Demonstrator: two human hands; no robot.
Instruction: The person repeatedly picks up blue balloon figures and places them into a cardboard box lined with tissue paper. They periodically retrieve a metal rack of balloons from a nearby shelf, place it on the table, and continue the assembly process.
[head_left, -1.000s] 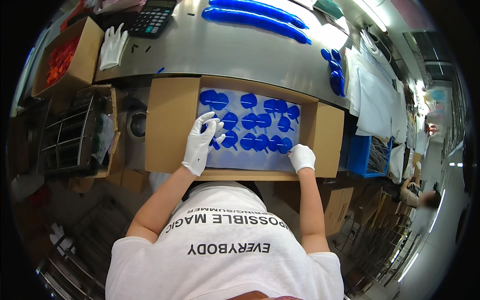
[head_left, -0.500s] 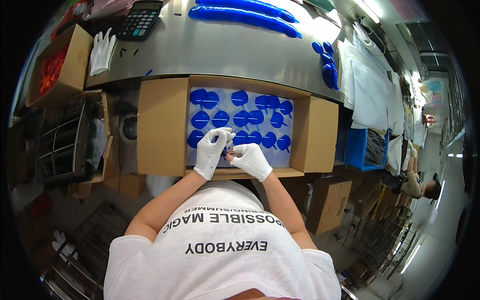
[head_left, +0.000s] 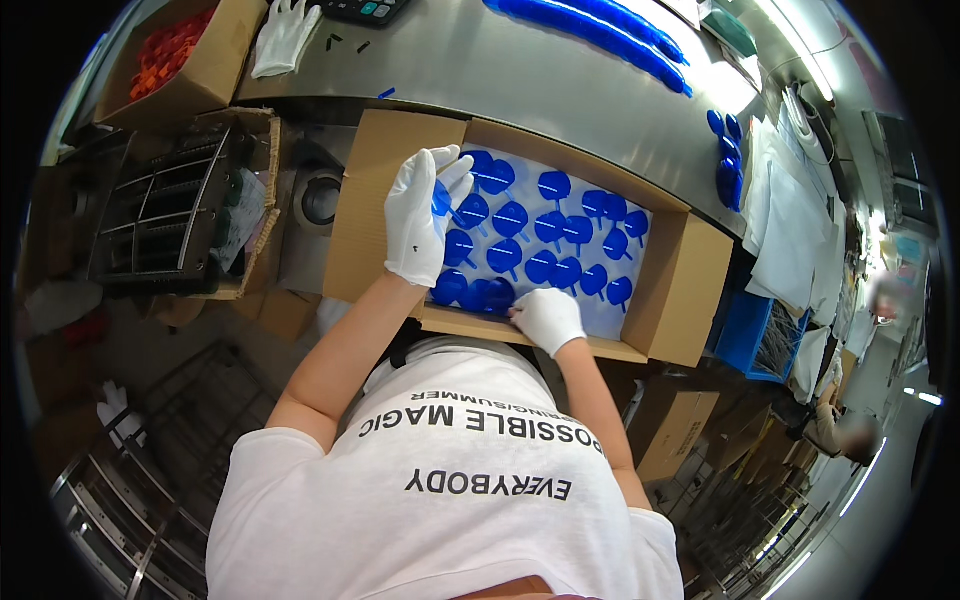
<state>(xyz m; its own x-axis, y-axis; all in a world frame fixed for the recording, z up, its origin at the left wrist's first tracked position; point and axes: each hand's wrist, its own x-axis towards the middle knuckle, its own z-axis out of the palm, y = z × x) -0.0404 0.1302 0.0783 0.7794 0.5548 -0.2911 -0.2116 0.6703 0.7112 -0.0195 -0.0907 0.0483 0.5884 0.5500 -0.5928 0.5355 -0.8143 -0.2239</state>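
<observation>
An open cardboard box (head_left: 350, 200) sits in front of me, its white liner (head_left: 600, 312) carrying rows of glossy blue round pieces (head_left: 510, 219) with short stems. My left hand (head_left: 412, 225), in a white glove, is raised over the box's left side. Its fingers curl around a blue stemmed piece (head_left: 441, 200), partly hidden by the glove. Down at the near edge of the box, my gloved right hand (head_left: 550, 318) pinches a blue round piece (head_left: 497, 295) by its stem end, beside other pieces in the nearest row.
Behind the box is a metal table (head_left: 420, 75) with long nested blue stacks (head_left: 600, 32), a short blue stack (head_left: 730, 165), a white glove (head_left: 284, 40) and a calculator (head_left: 370, 8). A carton of red pieces (head_left: 170, 55) stands left, a blue bin (head_left: 755, 330) right.
My hands, together over the near part of the box before, are now apart. The left has risen up and left; the right has lowered a blue piece to the nearest row. My view has shifted.
</observation>
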